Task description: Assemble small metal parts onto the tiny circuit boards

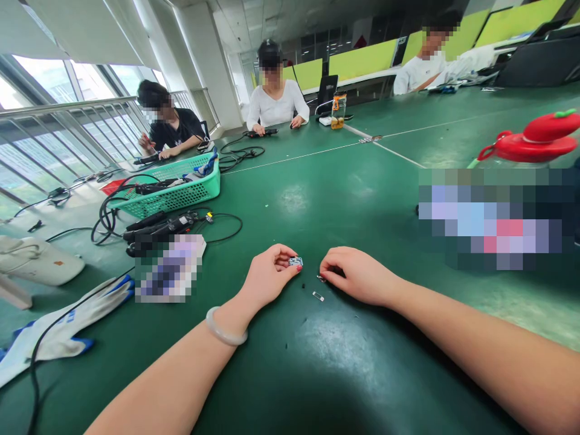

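My left hand [273, 272] is closed in a pinch, holding a small flat piece with a blue-and-white pattern [295, 261] between thumb and fingers. To its right, my right hand [357, 272] bends down to the table with its fingertips together on a tiny silvery piece [321, 278], mostly covered by the fingers. Between and just below the hands lie a tiny black piece [303, 286] and a small pale rectangular piece with a dark frame [318, 296]. These parts are too small to identify further.
A green basket [185, 199] holds cables and gloves. Black corded tools [163, 229] lie before it; white-and-blue gloves [67, 326] are at left. An orange-capped bottle [338, 112] and red lid [534, 142] stand farther off. Several people sit around the green table [281, 374].
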